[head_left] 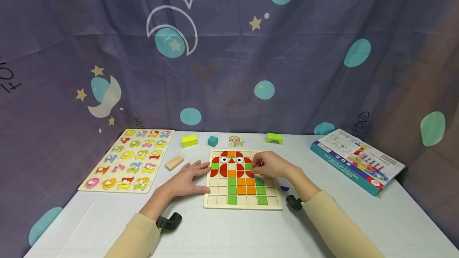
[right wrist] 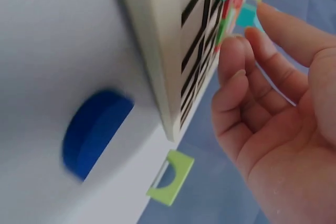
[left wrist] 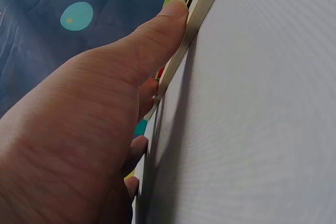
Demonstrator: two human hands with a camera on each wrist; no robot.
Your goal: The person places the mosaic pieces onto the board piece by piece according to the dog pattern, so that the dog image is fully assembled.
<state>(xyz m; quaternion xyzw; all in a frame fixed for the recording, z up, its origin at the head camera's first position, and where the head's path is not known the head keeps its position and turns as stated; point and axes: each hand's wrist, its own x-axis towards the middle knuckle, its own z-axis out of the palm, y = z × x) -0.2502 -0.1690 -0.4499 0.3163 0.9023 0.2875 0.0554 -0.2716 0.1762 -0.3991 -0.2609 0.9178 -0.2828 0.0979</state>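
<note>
A square wooden grid board (head_left: 218,201) lies on the table, carrying red, orange, green and white-eyed tiles in a mosaic figure. My left hand (head_left: 190,178) rests at its left side, fingers spread and thumb touching the edge; the left wrist view shows the thumb (left wrist: 152,35) against the rim. Over the board's right part is my right hand (head_left: 270,164), its fingers bent and fingertips near a red tile (head_left: 250,173). In the right wrist view no piece shows between thumb and fingers, though the fingertips partly hide the contact. A blue half-round piece (head_left: 285,188) lies right of the board.
A number puzzle board (head_left: 118,162) lies at left. Behind the grid board are a yellow block (head_left: 189,141), a teal cube (head_left: 212,141), a pattern card (head_left: 236,141) and a green arch block (head_left: 274,138). A plain wooden block (head_left: 174,163) and a boxed game (head_left: 358,160) flank it.
</note>
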